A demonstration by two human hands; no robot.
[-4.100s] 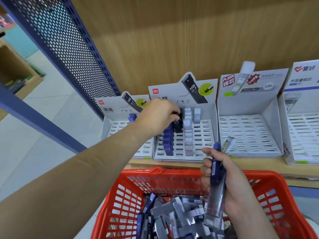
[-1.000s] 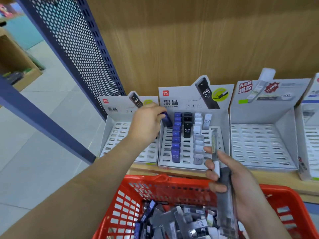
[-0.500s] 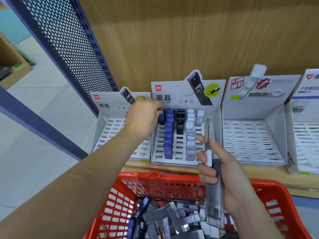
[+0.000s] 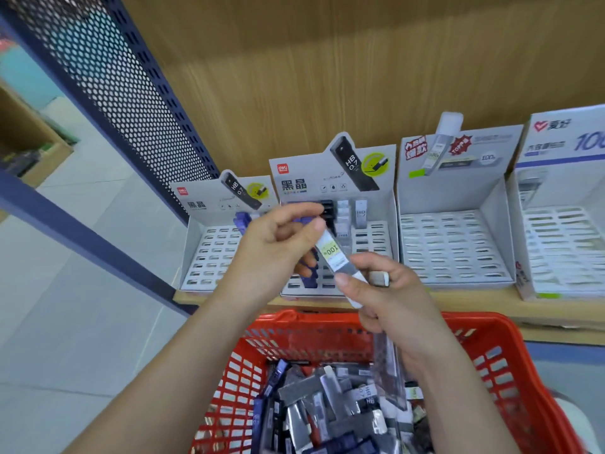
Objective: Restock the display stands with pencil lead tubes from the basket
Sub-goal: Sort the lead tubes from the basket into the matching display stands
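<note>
My left hand (image 4: 278,250) pinches the top end of a clear lead tube (image 4: 334,253) with a "100" label, tilted across the front of the middle display stand (image 4: 376,244). My right hand (image 4: 389,299) grips the tube's white lower end and also holds other clear tubes (image 4: 388,365) that hang down into the red basket (image 4: 501,365). The basket holds several grey, black and blue tubes (image 4: 327,407). The middle stand carries rows of blue, black and white tubes, partly hidden by my hands. The left stand (image 4: 212,253) has a few blue tubes at its back.
Two white slotted stands, one (image 4: 455,247) right of the middle stand and another (image 4: 563,247) at the far right, sit on the wooden shelf (image 4: 491,306). A blue perforated metal panel (image 4: 108,80) bounds the shelf on the left. Tiled floor lies beyond it.
My left hand has left the back of the stands and come to the tube that my right hand holds. That tube now tilts between both hands.
</note>
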